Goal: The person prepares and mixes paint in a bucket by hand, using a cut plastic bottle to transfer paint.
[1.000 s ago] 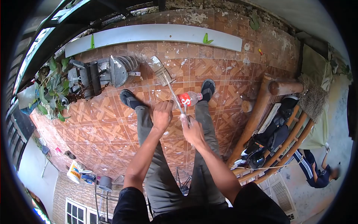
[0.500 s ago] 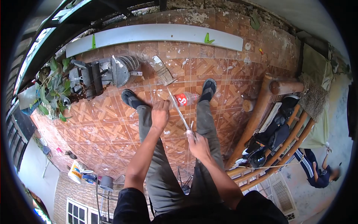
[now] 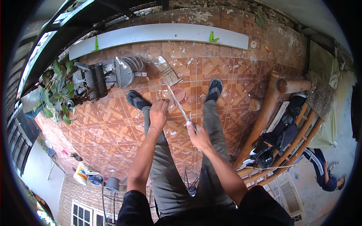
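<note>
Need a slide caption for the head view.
Over a tiled floor, the right hand holds a long thin tool, the left hand beside it.

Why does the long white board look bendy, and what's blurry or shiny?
In the head view, the long, flat white board bows into an arc, probably from a very wide lens; in the head view, the see-through, red-marked plastic thing looks smeared and faint; in the head view, light pales the orange-brown, patterned tile floor toward the left.
</note>
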Tool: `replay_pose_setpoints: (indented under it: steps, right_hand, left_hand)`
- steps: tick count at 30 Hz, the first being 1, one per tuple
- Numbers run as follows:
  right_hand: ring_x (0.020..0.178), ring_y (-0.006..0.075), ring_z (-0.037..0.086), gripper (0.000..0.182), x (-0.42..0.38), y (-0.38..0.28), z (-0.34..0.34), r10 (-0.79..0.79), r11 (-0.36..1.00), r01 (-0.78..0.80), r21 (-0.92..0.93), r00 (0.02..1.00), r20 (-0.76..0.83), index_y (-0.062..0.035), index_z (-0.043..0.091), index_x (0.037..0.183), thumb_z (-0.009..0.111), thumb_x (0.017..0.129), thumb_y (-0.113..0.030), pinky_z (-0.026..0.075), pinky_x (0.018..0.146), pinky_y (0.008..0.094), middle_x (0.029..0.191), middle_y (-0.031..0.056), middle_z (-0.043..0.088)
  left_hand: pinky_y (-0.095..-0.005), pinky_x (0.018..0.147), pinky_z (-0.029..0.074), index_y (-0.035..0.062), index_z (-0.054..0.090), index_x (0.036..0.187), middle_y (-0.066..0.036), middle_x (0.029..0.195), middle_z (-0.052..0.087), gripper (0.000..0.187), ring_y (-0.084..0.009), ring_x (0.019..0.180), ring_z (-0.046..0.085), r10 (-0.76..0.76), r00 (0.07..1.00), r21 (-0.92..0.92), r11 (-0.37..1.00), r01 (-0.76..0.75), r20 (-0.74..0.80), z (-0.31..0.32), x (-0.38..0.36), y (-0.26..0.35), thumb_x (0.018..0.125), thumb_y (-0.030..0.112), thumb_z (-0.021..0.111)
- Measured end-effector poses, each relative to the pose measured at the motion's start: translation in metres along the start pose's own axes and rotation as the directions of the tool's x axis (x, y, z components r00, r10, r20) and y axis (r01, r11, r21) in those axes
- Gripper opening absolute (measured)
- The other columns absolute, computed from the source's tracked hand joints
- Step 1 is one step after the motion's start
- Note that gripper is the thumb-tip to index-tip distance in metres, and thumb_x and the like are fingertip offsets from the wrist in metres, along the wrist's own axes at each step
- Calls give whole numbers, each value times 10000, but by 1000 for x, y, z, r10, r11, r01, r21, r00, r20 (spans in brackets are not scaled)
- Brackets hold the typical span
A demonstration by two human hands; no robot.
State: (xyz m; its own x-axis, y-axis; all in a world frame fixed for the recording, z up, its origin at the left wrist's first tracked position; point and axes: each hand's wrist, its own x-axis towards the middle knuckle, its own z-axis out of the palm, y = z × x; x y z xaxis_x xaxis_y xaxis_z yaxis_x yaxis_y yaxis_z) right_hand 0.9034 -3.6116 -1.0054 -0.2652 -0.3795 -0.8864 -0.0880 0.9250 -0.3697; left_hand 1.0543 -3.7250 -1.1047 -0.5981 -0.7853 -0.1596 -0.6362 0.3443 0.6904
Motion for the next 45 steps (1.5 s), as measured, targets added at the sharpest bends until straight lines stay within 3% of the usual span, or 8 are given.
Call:
replay_pose_setpoints:
  steps: [4,11,15,18,28,33,39,45]
  right_hand:
    - [684,293,643,559,69,-8,7,62,998,-60,-18,996,71,-7,639,844,424,962,-510,474,643,395,691,164,627]
    - [592,228,569,628,119,9,-7,13,666,-327,671,904,427,-29,600,752,404,946,-593,447,589,369,645,61,603]
    - [615,316,614,504,179,7,-29,-249,968,240,-68,952,-178,-50,619,903,428,957,-514,517,617,400,707,137,648]
    - [745,391,632,481,233,25,-33,-324,770,112,-628,917,-233,-39,618,1010,478,930,-492,508,721,452,855,187,676]
    - [1001,275,611,425,408,85,16,-794,500,299,-813,533,-292,-48,574,1177,626,875,-343,434,883,445,1106,133,634]
    - [1054,221,599,482,275,-38,-25,-641,763,588,267,743,194,-2,596,1150,636,890,-406,465,871,349,1110,133,636]
    - [810,300,676,316,181,-75,-47,-431,787,610,-96,654,622,-29,635,938,649,790,-308,510,710,406,851,156,682]
    - [764,339,655,256,129,-102,-83,-396,349,800,-489,598,697,-28,621,948,599,720,-144,508,655,462,746,187,639]
  left_hand:
    - [-410,774,454,40,581,950,-112,892,591,317,-304,837,567,218,976,14,976,-218,2,1,-6,7,640,-16,611]
    - [-437,790,402,49,549,1017,-146,990,582,424,-355,915,539,-187,941,-3,981,194,-282,15,-8,-21,617,-3,679]
    - [-440,877,411,26,534,1139,-175,1009,569,496,-388,986,537,-336,900,-117,942,315,-278,20,2,-32,660,-5,661]
    - [-406,832,446,-11,567,1082,-189,980,549,395,-389,945,549,-340,912,-229,929,289,-229,25,9,-42,697,6,655]
    - [-442,764,437,32,588,1130,-155,927,502,489,-359,874,515,-265,952,-8,964,267,-152,26,17,-75,649,-51,607]
    - [-408,834,456,104,617,1177,-106,975,537,601,-292,915,546,154,985,274,947,-168,75,-5,24,-64,584,13,650]
    - [-432,891,436,94,563,1278,-120,1052,514,668,-318,1031,509,291,953,268,915,-302,81,-18,38,-32,627,98,715]
    - [-520,1046,232,9,446,1332,-215,1246,470,738,-409,1186,390,99,905,-299,954,33,413,-23,40,25,771,416,701]
